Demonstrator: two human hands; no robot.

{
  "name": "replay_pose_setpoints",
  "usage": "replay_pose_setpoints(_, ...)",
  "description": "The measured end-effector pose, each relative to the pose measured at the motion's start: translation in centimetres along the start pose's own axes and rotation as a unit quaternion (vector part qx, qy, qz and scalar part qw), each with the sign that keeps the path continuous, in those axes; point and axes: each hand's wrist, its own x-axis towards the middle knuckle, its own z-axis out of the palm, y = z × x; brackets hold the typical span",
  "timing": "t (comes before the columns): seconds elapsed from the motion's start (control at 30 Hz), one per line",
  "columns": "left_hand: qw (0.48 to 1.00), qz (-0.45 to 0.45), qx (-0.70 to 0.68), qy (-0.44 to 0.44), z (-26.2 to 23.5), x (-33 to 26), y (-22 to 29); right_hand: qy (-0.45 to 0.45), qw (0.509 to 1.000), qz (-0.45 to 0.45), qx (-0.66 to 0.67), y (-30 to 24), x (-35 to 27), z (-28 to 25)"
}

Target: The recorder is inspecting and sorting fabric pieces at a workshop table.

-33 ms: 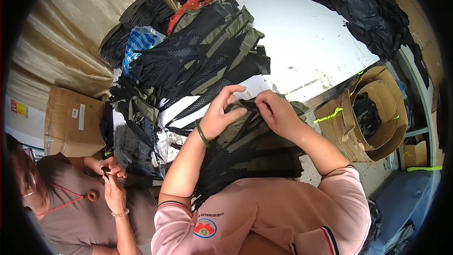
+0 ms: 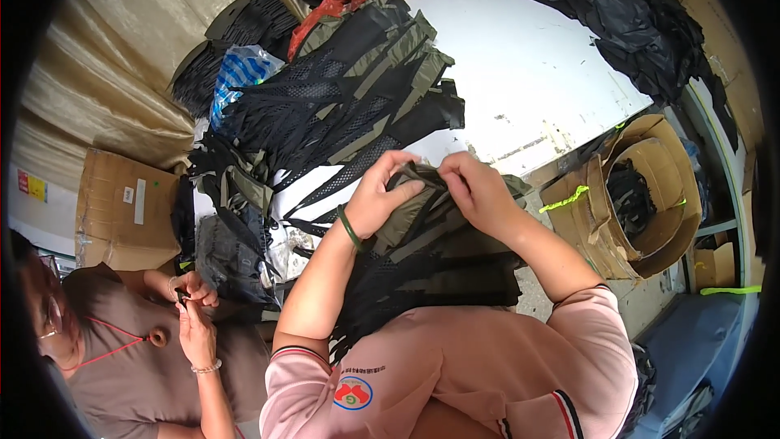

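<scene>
An olive-green and black fabric piece (image 2: 400, 223) is held up at the table's near edge. My left hand (image 2: 375, 199), with a green bangle at the wrist, pinches its upper edge between thumb and fingers. Close beside it, my right hand (image 2: 485, 197) is closed on the same edge at its right, fingertips pressed together. Black and olive strap pieces (image 2: 431, 276) hang in a heap below my hands, against my body. Beyond them, a large pile of black mesh and olive fabric pieces (image 2: 325, 106) lies spread over the white table (image 2: 528, 57).
At the left, a co-worker's hands (image 2: 195, 309) hold a small dark item near a cardboard box (image 2: 130, 211). An open carton (image 2: 569, 199) with black pieces inside stands at the right. Black plastic sheeting (image 2: 617, 8) lies at the far right, and a blue patterned bag (image 2: 240, 77) rests by the pile.
My left fingers, spread apart before, have closed on the fabric's upper edge. More of the olive fabric now shows between my hands. My right hand has barely shifted.
</scene>
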Motion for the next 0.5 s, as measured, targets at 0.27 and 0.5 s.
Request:
replay_pose_setpoints(0.27, 0.986, -0.094, -0.082, 0.107, -0.7, 0.0, -1.5, 0.033, 0.983, 0.159, 0.08, -1.1, 1.4, -1.6)
replay_pose_setpoints(0.5, 0.975, -0.096, -0.177, 0.095, -0.1, -0.4, -1.0, 0.055, 0.913, 0.274, 0.298, 3.2, 2.5, -4.4)
